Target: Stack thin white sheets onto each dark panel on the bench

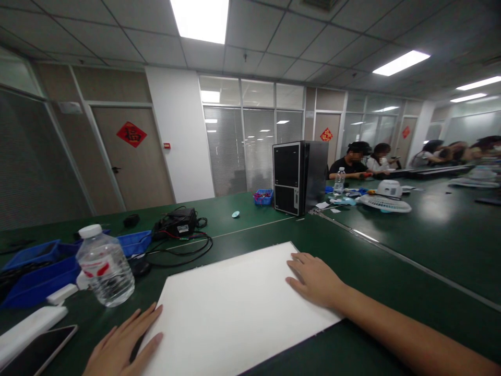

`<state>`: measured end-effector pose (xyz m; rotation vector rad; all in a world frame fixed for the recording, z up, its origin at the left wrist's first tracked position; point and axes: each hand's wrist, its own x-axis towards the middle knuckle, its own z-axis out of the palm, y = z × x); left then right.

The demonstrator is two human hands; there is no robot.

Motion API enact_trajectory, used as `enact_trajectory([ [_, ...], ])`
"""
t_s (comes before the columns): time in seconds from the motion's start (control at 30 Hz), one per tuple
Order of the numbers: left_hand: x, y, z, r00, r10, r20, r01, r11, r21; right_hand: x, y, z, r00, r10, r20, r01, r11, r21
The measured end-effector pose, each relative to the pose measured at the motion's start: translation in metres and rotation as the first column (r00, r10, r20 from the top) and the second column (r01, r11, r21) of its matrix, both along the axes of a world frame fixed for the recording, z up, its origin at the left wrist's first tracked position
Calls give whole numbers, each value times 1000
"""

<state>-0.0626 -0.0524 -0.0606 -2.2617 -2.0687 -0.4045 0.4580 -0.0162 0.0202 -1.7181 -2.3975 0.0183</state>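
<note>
A large white board [235, 308] lies flat on the green table [391, 271] in front of me. My right hand [315, 279] rests palm down on the board's right edge, fingers stretched out. My left hand [121, 344] lies at the board's near left corner, fingers extended and touching its edge. Neither hand holds anything.
A clear water bottle [105, 265] stands left of the board, beside blue trays [39, 266] and a phone [37, 352]. A black box with cables [176, 223] and a black computer case [299, 176] sit farther back. Other people sit at the far right.
</note>
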Motion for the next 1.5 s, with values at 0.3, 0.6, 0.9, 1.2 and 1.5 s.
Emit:
enact_trajectory([
  [0.3,-2,2,-1,1000,2,29,-3,1000,24,-4,-3,0,1000,6,6,-6,1000,1],
  [0.6,-5,1,-4,1000,-8,-20,9,999,35,-9,-7,3,1000,-7,2,7,1000,-5],
  [0.9,-4,0,-4,1000,-10,12,10,999,39,3,4,-1,988,-144,-49,144,990,2],
  [1.2,1,-2,-6,997,-5,-77,4,1000,-22,27,26,-8,875,-225,-429,233,972,-34],
  [1.5,-3,2,-12,994,-19,-106,22,1000,20,64,51,-16,276,-115,-954,10,993,-117],
])
